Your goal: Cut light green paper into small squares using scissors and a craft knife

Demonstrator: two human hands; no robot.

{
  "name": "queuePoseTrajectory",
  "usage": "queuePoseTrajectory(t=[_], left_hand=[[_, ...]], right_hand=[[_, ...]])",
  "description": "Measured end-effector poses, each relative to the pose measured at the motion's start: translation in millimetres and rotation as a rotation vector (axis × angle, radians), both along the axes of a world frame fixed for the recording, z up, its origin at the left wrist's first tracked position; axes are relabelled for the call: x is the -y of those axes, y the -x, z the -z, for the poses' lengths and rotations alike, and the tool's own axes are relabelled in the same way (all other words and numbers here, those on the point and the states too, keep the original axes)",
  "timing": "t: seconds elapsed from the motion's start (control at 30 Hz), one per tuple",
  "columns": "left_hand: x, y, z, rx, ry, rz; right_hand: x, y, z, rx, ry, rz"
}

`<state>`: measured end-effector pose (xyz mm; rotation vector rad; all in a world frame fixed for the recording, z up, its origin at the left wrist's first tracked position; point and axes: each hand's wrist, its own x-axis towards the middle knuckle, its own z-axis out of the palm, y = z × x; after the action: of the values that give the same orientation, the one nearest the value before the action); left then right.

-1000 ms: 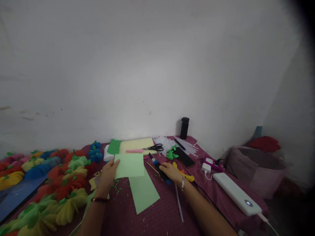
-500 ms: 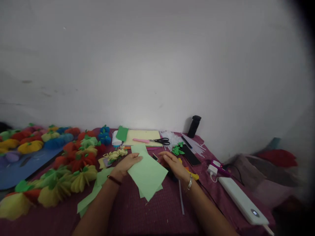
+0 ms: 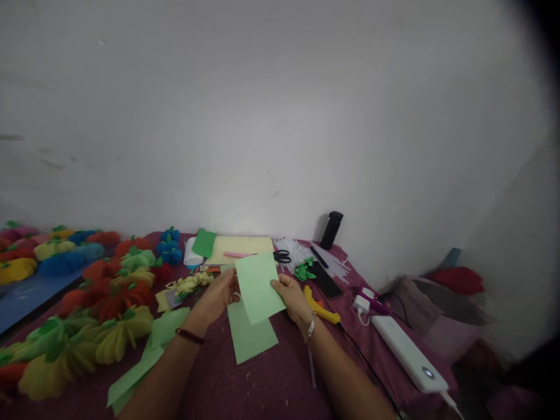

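The right hand [image 3: 292, 294] now pinches the pale-green rectangular paper-like sheet [image 3: 259, 287], previously left-held; the left hand [image 3: 222, 293] adjoins it, grip unclear.

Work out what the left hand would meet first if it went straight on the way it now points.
Most likely the raised pale green sheet, which the right hand holds just beside the left hand. Depth is unclear there, so the left hand might touch its edge or pass behind it.

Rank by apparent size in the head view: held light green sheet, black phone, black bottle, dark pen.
1. Held light green sheet
2. Black phone and black bottle: too alike to rank
3. Dark pen
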<state>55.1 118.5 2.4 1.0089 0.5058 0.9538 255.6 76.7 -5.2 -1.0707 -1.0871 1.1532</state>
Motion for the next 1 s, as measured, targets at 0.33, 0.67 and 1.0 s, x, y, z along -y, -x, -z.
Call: queuePoseTrajectory(t=[0.33, 0.67, 1.0], left_hand=[[15, -25, 12.9, -0.197, 0.066, -0.054], [21, -28, 12.3, -0.068, 0.141, 0.147], [24, -35, 17.8, -0.121, 0.082, 0.145]], right_hand=[[-1, -19, -5, -0.111, -0.110, 0.033], [12, -10, -2, -0.277, -0.086, -0.343], [15, -4, -7, -0.234, -0.059, -0.324]])
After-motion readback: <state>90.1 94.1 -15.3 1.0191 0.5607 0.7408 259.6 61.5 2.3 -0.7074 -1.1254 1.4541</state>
